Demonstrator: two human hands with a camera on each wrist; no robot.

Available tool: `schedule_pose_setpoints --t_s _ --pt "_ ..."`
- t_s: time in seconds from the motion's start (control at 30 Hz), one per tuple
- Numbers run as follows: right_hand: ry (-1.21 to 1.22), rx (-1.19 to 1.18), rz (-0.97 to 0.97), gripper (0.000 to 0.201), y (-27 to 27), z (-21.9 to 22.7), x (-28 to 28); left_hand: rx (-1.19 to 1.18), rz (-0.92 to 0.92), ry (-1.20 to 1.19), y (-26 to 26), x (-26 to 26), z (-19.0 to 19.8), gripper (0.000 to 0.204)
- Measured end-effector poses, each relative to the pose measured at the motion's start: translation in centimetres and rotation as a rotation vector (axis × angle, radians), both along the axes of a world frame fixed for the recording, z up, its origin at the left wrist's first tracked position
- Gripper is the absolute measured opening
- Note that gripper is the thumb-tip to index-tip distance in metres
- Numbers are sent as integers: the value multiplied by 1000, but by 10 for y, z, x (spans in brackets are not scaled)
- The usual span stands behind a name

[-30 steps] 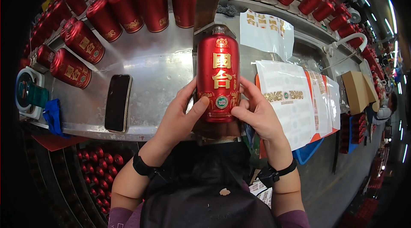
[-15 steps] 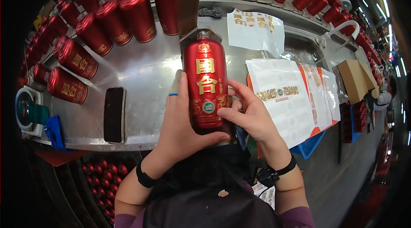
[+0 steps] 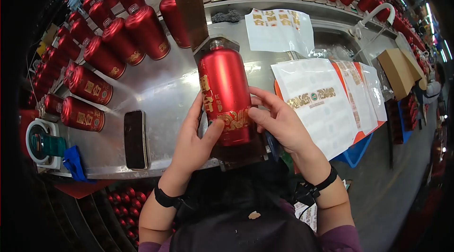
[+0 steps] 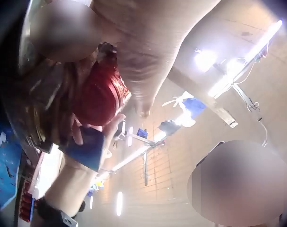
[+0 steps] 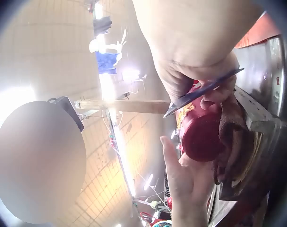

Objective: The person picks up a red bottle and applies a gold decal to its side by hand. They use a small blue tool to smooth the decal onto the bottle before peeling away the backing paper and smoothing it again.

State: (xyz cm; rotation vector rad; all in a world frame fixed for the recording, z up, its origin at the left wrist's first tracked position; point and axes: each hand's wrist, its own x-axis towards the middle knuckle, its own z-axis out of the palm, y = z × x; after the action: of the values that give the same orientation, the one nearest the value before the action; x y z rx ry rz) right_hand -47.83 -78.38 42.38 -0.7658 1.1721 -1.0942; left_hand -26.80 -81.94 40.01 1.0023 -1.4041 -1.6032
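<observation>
I have the red bottle [image 3: 229, 93] in both hands, set in a dark cradle [image 3: 239, 155] at the near edge of the metal desk [image 3: 165, 81], its glass neck pointing away from the body and its base turned toward it. How steeply the bottle tilts I cannot tell. Its large gold characters sit round on its left side, a plain red face is uppermost, and gold ornament bands the part near the base.

My left grip [image 3: 193, 141] holds the bottle low on its left side, thumb pressed on the front. My right grip [image 3: 281, 119] clasps it low on its right side, thumb also on the front; through the right wrist camera I see a dark blue flat piece [image 5: 205, 92] tucked among those fingers, beside the bottle.

To the left of the bottle I see a phone [image 3: 135, 139] lying on the desk, and farther left a blue cloth [image 3: 74, 163]. Beyond the bottle and to its left stand more red bottles [image 3: 142, 32]. To its right lie printed sheets [image 3: 321, 110], with another gold-lettered sheet [image 3: 279, 29] beyond it, rightward.
</observation>
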Motion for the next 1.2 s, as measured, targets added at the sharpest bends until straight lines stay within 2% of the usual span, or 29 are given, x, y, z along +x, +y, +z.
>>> schedule_pose_setpoints --t_s 0.23,0.4,0.6,0.83,1.1,1.2 --pt "-21 -45 41 69 0 -3 1 -7 3 -10 1 -8 3 75" --pt "-154 -49 20 69 0 1 4 18 -3 32 0 -8 3 73" --pt "-54 -41 73 71 -2 0 0 38 -8 47 0 -7 2 72" --pt "-136 -59 43 71 -1 1 4 11 1 60 1 -9 1 70" --pt "-43 -52 55 65 0 -4 3 14 13 50 2 -10 2 69" --pt "-137 -30 35 61 0 0 3 -26 4 38 0 -6 -8 71"
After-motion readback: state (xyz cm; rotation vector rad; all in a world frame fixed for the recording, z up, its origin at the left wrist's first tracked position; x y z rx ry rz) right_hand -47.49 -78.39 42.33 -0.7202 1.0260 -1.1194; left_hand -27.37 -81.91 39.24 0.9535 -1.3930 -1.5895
